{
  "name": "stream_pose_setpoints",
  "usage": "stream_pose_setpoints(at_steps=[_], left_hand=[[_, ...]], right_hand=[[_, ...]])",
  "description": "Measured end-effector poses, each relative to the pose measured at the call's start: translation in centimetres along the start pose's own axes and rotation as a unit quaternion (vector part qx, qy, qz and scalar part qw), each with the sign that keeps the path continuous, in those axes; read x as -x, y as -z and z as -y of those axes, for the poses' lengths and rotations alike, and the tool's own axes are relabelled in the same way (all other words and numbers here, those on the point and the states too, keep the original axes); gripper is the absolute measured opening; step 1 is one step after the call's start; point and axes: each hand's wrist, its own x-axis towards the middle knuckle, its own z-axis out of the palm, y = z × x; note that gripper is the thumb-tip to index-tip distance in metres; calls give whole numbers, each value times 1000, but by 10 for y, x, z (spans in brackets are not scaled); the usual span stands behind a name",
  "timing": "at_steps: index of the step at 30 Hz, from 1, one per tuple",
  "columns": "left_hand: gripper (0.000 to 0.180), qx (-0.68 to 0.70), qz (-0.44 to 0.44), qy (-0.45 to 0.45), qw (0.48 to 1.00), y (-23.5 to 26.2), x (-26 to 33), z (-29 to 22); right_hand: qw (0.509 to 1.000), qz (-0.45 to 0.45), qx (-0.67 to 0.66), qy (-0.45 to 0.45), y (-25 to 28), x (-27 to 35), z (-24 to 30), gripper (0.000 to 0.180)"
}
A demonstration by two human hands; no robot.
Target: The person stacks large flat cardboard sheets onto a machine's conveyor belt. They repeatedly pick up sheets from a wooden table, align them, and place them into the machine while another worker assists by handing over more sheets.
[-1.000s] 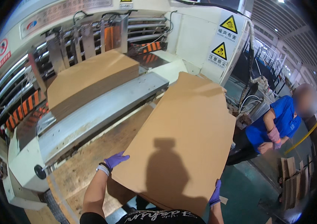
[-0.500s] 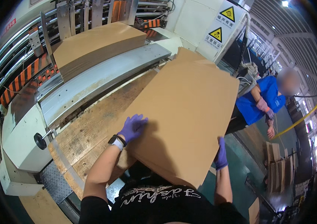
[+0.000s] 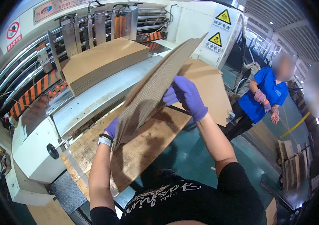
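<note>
I hold a stack of brown corrugated cardboard sheets [image 3: 152, 90] tilted up on edge, so its fluted edges face me. My left hand [image 3: 111, 128], in a purple glove with a wrist band, grips the stack's lower near corner. My right hand [image 3: 187, 95], also purple-gloved, presses flat against the stack's right face near the middle. Below lies a worn wooden feed table [image 3: 140, 150], with more flat cardboard [image 3: 208, 86] lying beyond the raised stack.
A big white machine [image 3: 92, 101] with rollers carries another cardboard stack [image 3: 103, 62] at the back left. A person in a blue shirt [image 3: 264, 93] stands to the right on the green floor. Leaning cardboard pieces [image 3: 291, 161] stand at the far right.
The cardboard lay flat on the table under my hands; now I have tipped it up on its edge, my right hand moving up onto its face.
</note>
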Motion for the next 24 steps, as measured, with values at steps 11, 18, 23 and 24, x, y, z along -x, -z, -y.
stream_pose_setpoints(at_steps=[11, 18, 23, 24], left_hand=[[63, 33, -434, -374, 819, -59, 69, -58], [59, 35, -463, -350, 814, -52, 7, 9], [56, 29, -451, -305, 838, -76, -30, -12], [56, -110, -450, -324, 825, -91, -36, -31]], right_hand=[[695, -69, 545, 463, 62, -107, 17, 74], [658, 252, 518, 485, 71, -200, 37, 106], [648, 295, 538, 451, 89, -260, 28, 99], [648, 307, 535, 447, 88, -270, 29, 97]])
